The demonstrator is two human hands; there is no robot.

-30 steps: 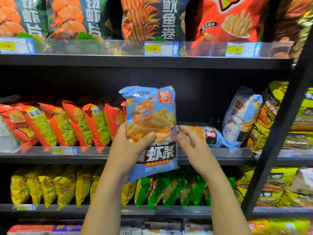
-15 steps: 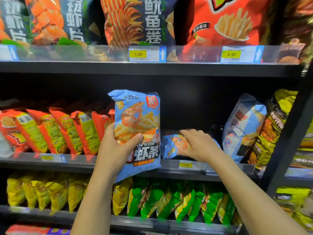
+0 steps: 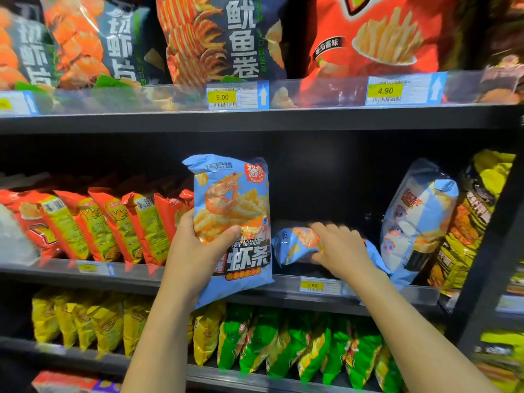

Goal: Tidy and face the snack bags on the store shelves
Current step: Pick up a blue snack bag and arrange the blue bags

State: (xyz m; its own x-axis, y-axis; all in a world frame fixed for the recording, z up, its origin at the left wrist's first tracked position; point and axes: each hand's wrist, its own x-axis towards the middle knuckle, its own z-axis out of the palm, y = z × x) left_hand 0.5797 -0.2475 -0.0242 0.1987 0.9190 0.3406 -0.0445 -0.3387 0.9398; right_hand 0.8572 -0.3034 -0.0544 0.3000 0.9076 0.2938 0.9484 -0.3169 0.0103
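left grip [image 3: 198, 248] round upright shrimp bag [image 3: 235, 194]

Left hand [image 3: 195, 251] raised, thumb across upright bag [image 3: 235, 202] — right hand [image 3: 344, 251] palm-down, fingers [image 3: 336, 232] curled over lying bag [image 3: 292, 245]

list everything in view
held blue bag: one, blue, centre
lying blue bag: one, blue, flat, middle shelf
leaning blue bag: one, blue, middle shelf right
orange bags: row, orange, middle shelf left
mustard bags: several, mustard and black, far right
dark bags: several, dark, top shelf left
red bag: one, red, top shelf right
yellow bags: row, yellow, lower shelf left
green bags: row, green, lower shelf centre
price tags: several, yellow, shelf edges
left grip: holds held blue bag
right grip: grips lying blue bag
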